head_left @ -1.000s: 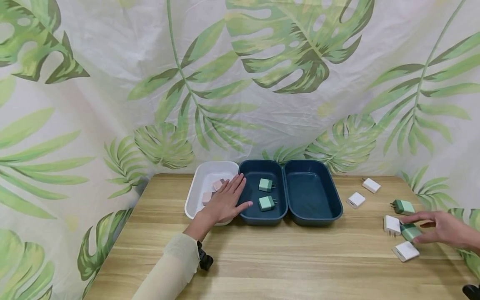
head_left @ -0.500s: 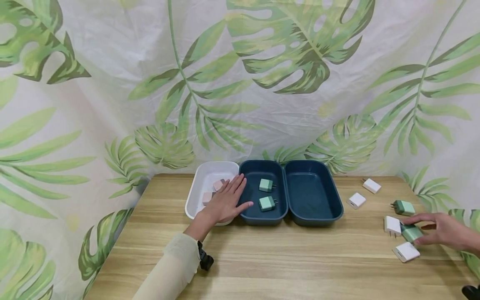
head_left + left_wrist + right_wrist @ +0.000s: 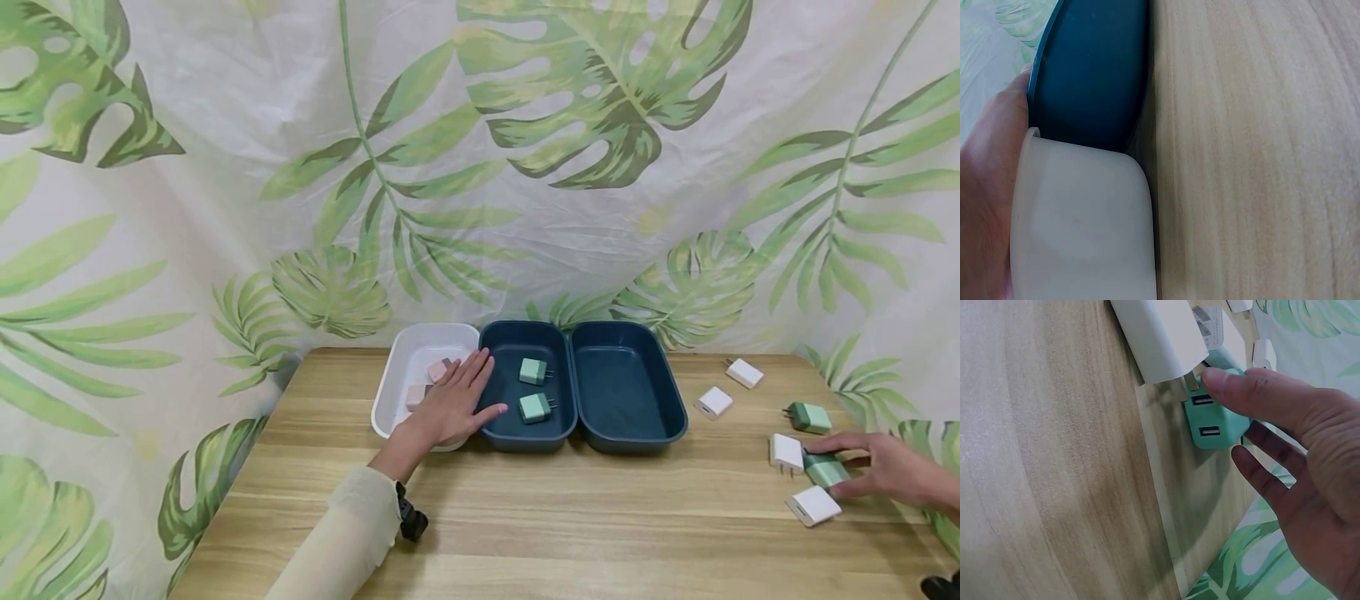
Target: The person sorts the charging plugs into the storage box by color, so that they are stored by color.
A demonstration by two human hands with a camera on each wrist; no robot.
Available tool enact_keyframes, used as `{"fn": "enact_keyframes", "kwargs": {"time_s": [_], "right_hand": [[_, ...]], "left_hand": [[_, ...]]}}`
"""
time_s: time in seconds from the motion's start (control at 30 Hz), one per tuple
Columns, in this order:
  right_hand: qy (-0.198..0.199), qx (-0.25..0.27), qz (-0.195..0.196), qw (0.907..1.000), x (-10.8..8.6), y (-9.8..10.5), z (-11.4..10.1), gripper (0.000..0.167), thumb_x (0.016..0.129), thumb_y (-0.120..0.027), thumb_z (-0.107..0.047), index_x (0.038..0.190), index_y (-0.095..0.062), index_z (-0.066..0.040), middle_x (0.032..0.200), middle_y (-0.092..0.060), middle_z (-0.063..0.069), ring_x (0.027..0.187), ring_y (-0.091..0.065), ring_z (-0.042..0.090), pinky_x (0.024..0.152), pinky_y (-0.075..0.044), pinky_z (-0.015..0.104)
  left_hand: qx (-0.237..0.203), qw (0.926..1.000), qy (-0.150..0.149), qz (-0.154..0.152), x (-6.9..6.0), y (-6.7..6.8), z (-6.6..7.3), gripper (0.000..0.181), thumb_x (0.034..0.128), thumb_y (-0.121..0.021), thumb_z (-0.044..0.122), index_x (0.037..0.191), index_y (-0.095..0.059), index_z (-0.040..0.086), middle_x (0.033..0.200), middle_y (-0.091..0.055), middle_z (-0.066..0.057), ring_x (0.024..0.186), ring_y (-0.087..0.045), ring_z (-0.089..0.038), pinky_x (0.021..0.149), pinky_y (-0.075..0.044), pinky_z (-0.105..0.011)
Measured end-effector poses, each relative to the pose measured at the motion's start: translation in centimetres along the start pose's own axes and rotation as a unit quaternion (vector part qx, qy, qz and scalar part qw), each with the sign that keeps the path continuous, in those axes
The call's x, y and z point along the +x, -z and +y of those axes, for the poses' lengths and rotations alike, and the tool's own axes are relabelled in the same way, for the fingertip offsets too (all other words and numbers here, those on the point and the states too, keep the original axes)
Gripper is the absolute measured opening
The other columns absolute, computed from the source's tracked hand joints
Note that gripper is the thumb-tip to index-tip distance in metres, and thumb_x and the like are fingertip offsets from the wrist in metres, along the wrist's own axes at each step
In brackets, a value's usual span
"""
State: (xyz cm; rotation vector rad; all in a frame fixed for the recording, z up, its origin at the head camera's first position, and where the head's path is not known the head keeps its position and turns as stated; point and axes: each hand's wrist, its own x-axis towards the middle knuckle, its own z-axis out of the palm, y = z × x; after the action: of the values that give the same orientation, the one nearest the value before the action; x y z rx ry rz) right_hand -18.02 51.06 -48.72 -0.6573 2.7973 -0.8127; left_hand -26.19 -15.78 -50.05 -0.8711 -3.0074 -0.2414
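Observation:
Flat, with straight fingers, my left hand [image 3: 448, 410] rests over the rims of the white tray [image 3: 384, 392] and the middle dark blue tray [image 3: 525, 440]. Pink chargers [image 3: 415, 396] lie in the white tray, partly hidden by that hand; two green chargers [image 3: 534, 407] lie in the middle one. At the right, my right hand [image 3: 888, 468] pinches a green charger [image 3: 826, 471] between thumb and fingers. In the right wrist view the thumb lies on this green charger [image 3: 1213, 422], its two ports visible. White chargers [image 3: 786, 452] [image 3: 814, 505] sit close beside it.
Another dark blue tray [image 3: 630, 440] stands right of the middle one. Two white chargers [image 3: 744, 372] lie at the table's back right, with a green charger [image 3: 812, 417] nearer my right hand. A leaf-patterned cloth [image 3: 570, 250] hangs behind the wooden table [image 3: 570, 533].
My right hand has shifted very slightly down and to the right, fingers still at the green charger. My left hand has stayed on the trays.

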Motion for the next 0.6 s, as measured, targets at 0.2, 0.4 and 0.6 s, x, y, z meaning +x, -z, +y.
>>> {"fn": "enact_keyframes", "kwargs": {"time_s": [0.2,0.4,0.6], "right_hand": [[0.005,-0.010,0.020,0.9997,0.12,-0.56,0.17,0.049,0.068,-0.098,-0.008,0.114,-0.079,-0.007,0.113,-0.057,-0.041,0.101,-0.047,-0.023,0.069,-0.057,0.019],[0.019,-0.011,0.030,0.9993,0.17,-0.73,0.03,0.049,0.067,-0.097,-0.005,0.112,-0.079,-0.008,0.112,-0.057,-0.040,0.100,-0.048,-0.022,0.068,-0.057,0.019],[0.003,-0.033,0.030,0.9990,0.23,-0.66,-0.22,0.049,0.067,-0.098,-0.010,0.113,-0.080,-0.007,0.111,-0.061,-0.034,0.098,-0.048,-0.022,0.068,-0.058,0.021]], "left_hand": [[0.001,1.0000,0.003,-0.006,0.14,-0.25,-0.10,0.094,0.1060,-0.032,0.073,0.171,-0.007,0.010,0.179,0.000,-0.008,0.166,0.001,-0.024,0.133,-0.004,-0.047],[0.002,0.9999,0.006,-0.009,0.13,-0.23,-0.09,0.093,0.1062,-0.032,0.072,0.171,-0.007,0.011,0.179,0.000,-0.008,0.166,0.002,-0.023,0.133,-0.004,-0.047],[0.004,1.0000,0.002,-0.008,0.05,-0.13,-0.13,0.094,0.1061,-0.031,0.073,0.171,-0.007,0.010,0.179,-0.003,-0.010,0.165,0.001,-0.023,0.133,-0.006,-0.047]]}}
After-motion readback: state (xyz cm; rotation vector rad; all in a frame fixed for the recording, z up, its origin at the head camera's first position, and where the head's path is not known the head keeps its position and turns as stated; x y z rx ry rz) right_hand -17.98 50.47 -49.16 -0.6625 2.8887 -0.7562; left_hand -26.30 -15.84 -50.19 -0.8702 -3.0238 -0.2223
